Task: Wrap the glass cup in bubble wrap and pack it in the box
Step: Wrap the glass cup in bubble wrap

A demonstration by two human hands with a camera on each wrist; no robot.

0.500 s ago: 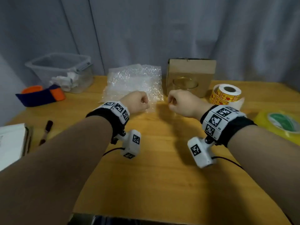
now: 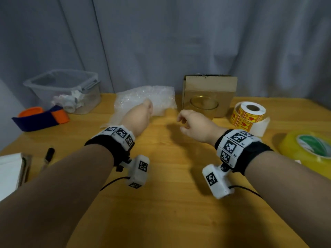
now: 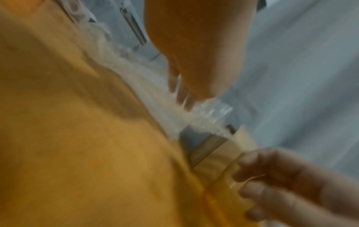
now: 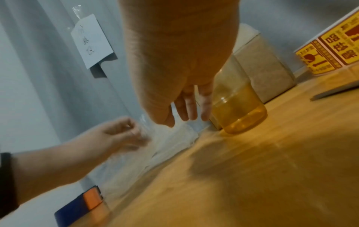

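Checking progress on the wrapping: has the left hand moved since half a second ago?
Yes. In the head view the left hand has gone forward, away from the person, onto the crinkled clear bubble wrap sheet, judged against the brown cardboard box.

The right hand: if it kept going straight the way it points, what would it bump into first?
Most likely the glass cup, standing just ahead of the right hand, with the cardboard box right behind it. Depth is hard to judge.

My wooden table [image 2: 161,203] carries bubble wrap [image 2: 161,97], cardboard box [image 2: 209,90], glass cup [image 2: 204,104], sticker roll [image 2: 249,115], yellow tape [image 2: 304,151], plastic tub [image 2: 62,90], pen [image 2: 48,156]
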